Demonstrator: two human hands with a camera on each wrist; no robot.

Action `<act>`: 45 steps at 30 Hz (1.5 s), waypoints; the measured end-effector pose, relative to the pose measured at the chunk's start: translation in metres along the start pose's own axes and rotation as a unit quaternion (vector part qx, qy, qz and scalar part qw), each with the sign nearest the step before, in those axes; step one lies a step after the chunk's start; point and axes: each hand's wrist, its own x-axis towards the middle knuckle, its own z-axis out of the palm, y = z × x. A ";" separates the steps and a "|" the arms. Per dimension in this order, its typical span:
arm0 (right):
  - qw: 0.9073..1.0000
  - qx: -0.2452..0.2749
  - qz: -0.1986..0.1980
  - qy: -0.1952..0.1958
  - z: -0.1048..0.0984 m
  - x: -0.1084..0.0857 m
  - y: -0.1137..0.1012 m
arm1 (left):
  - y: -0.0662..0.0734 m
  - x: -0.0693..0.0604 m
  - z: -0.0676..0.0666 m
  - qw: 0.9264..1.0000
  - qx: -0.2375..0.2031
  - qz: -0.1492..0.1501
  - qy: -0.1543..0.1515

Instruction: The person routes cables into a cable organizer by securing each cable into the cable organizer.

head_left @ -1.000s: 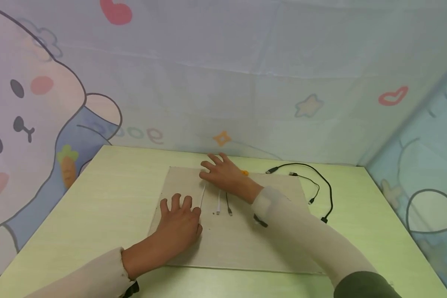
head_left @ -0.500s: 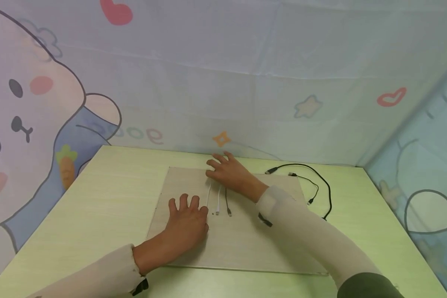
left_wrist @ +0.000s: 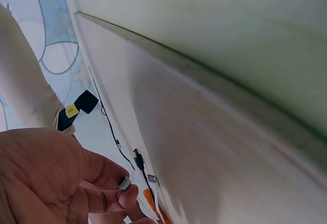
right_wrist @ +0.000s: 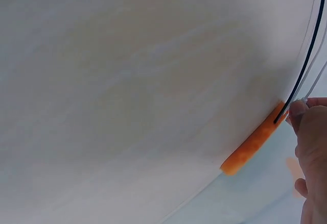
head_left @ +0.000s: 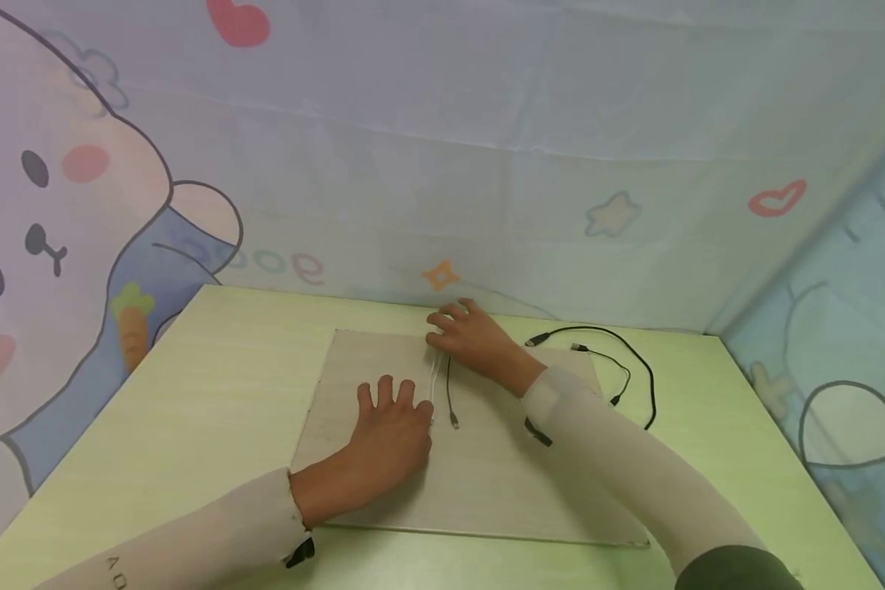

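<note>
My left hand [head_left: 391, 438] is over the board's middle. In the left wrist view its thumb and finger pinch a USB plug [left_wrist: 124, 183]. Further up, my right hand [head_left: 479, 336] pinches the other end of a white cable [right_wrist: 317, 78]; the cable stretches between both hands. Close beside it lies a second white cable, with its USB plug [left_wrist: 152, 178] visible in the left wrist view. To the right a black cable [head_left: 450, 393] lies on the board, its plug towards me. An orange strip [right_wrist: 250, 145] at the cables' far ends is hidden from the head view.
The cables lie on a pale flat board [head_left: 524, 500] on a light yellow-green table [head_left: 221, 393]. A thick black cable [head_left: 647, 369] and a thin black cable [head_left: 623, 365] curve at the right. A patterned cloth backdrop [head_left: 383, 164] stands behind the table.
Both hands have moved rightward with the white cable between them, bringing it beside the second white cable. The orange thing visible earlier beside my right hand is now covered in the head view.
</note>
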 end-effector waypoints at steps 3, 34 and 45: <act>1.000 0.000 -0.004 0.011 0.000 -0.002 0.003 | 0.003 0.003 0.002 1.000 0.005 0.004 -0.002; 0.999 -0.037 0.034 -0.006 0.005 -0.027 0.026 | 0.027 0.038 0.006 0.999 0.004 0.023 -0.034; 0.997 -0.045 0.058 -0.038 0.004 -0.025 0.027 | 0.026 0.048 0.013 0.998 0.014 0.034 -0.049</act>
